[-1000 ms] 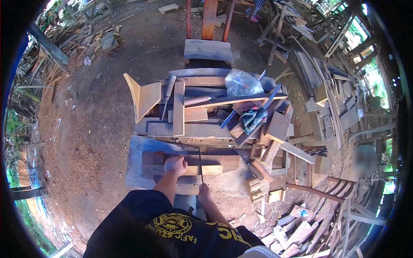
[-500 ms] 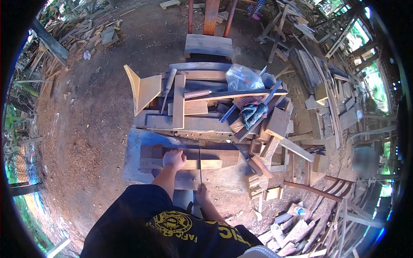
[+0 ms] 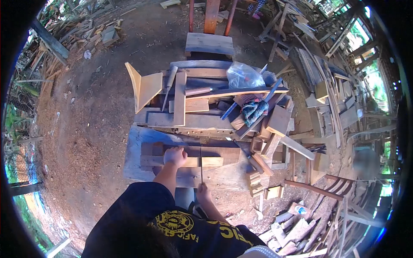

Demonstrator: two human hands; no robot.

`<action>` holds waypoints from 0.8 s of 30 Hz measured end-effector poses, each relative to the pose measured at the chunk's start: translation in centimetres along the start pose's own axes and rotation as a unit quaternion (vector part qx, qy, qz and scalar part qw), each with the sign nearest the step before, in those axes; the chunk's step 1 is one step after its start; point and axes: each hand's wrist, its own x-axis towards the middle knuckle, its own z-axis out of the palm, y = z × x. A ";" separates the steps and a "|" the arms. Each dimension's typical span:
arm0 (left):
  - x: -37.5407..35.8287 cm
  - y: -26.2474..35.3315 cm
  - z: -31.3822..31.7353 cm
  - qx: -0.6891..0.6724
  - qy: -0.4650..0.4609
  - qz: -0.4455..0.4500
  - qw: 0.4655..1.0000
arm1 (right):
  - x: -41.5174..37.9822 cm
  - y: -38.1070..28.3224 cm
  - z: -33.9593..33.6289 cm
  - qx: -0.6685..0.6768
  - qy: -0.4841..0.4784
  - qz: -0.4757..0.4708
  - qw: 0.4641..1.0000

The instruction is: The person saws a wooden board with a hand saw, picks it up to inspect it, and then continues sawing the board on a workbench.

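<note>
Your left hand [image 3: 175, 157] rests on the wooden strip [image 3: 212, 161], its fingers curled over; you can't tell from here whether they pinch its edge. The strip lies directly under that hand and runs out past it on both sides. Your right hand [image 3: 203, 193] is closed around the near end of the thin saw [image 3: 201, 168], and the blade stands crosswise over the strip, to the right of your left hand and apart from it. A small dark block [image 3: 158, 148] sits just beyond your left hand, and the strip lies along a wider board on the tabletop [image 3: 228, 182].

On your dark shirt [image 3: 142, 215], a round yellow emblem [image 3: 174, 222] has lettering beside it; "FAF" is legible, and "FIC" shows farther right, partly lost in the folds.

Beyond the strip, a pale board [image 3: 180, 99] lies lengthwise away from you, with a wooden-handled tool [image 3: 171, 78] to its left and an angled wooden piece [image 3: 148, 89] farther left. To its right are a clear plastic bag [image 3: 244, 76], a patterned cloth [image 3: 254, 112] and a blue marked strip [image 3: 229, 111], its markings too small to read. On the right, below the chair-like frame [image 3: 316, 189], a bottle [image 3: 300, 210] lies on the scrap wood [image 3: 297, 232].
</note>
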 end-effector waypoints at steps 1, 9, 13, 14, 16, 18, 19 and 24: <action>0.0 0.1 0.0 -0.005 0.006 0.003 1.000 | -1.1 1.5 0.4 0.000 0.004 -0.001 1.000; -0.1 0.3 -0.5 -0.004 -0.010 -0.008 1.000 | 3.7 -3.8 -1.4 0.062 0.014 -0.055 0.996; 0.0 -0.1 0.3 -0.033 0.008 -0.006 0.999 | 2.6 -3.2 -1.2 0.047 0.055 -0.053 0.996; 0.0 -0.2 0.4 -0.032 0.008 -0.007 0.999 | 1.5 -2.4 -1.2 0.054 0.046 -0.051 0.996; -0.1 0.0 -0.2 -0.013 -0.004 0.001 1.000 | -0.7 -0.5 -0.7 0.023 0.009 -0.002 1.000; -0.1 0.0 -0.2 -0.014 -0.004 -0.001 1.000 | -0.8 0.8 0.1 0.045 -0.004 0.005 0.999; -0.1 0.0 -0.2 -0.014 -0.005 -0.001 1.000 | 0.0 1.3 0.5 0.065 -0.001 0.008 0.998; -0.2 0.1 -0.2 -0.035 -0.001 -0.012 0.999 | 3.6 -2.1 -0.3 0.058 0.017 -0.019 0.998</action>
